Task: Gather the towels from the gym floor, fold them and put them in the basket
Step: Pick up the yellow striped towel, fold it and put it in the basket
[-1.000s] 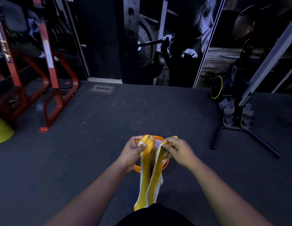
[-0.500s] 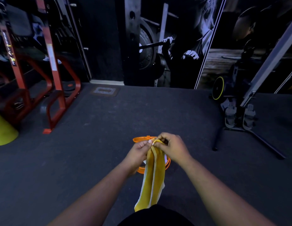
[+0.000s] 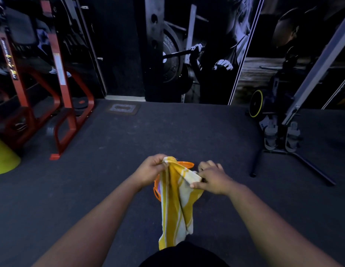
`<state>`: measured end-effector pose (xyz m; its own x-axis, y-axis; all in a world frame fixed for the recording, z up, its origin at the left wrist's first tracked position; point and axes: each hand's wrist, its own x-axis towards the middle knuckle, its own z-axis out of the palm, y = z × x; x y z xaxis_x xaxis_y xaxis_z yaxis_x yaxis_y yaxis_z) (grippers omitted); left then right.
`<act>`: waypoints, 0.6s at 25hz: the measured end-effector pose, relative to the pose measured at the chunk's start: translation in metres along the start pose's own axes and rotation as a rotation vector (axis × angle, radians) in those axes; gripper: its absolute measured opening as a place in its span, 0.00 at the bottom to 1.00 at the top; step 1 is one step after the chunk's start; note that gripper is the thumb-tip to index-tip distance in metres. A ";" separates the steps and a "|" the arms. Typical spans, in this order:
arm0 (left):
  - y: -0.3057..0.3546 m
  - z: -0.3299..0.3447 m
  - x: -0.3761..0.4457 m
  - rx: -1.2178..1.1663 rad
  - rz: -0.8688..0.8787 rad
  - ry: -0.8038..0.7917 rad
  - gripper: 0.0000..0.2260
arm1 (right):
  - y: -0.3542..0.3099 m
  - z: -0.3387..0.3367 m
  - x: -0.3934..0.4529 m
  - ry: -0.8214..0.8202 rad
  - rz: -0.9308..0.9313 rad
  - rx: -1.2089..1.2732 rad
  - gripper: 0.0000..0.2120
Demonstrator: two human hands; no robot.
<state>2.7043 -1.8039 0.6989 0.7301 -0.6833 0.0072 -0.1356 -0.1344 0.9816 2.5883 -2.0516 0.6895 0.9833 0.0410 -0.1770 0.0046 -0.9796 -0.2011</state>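
Both hands: left hand (image 3: 151, 169), right hand (image 3: 213, 180) pinch towel (image 3: 176, 205) top edge.

text: none legible | red rack (image 3: 59, 105) upright: lettering and white label (too blurred to read)

A yellow-and-white striped towel (image 3: 176, 205) hangs lengthwise, its top edge gathered up, draping in front of an orange basket (image 3: 187, 164) on the floor.
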 end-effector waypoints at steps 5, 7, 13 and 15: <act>-0.027 -0.039 0.005 0.479 -0.092 0.670 0.06 | 0.039 -0.004 -0.024 0.197 0.358 -0.080 0.19; -0.036 -0.035 0.004 0.519 -0.171 0.682 0.06 | 0.036 -0.015 -0.023 0.370 0.359 -0.086 0.13; 0.039 -0.014 0.037 -0.684 -0.159 0.708 0.09 | 0.024 -0.070 -0.021 0.711 0.162 1.013 0.11; 0.055 -0.021 0.039 -0.190 -0.025 0.425 0.07 | 0.020 -0.089 -0.020 0.761 0.090 1.156 0.10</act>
<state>2.7390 -1.8230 0.7568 0.9466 -0.3216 0.0217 -0.0181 0.0143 0.9997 2.5852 -2.0896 0.7751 0.8298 -0.4958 0.2561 0.1526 -0.2398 -0.9587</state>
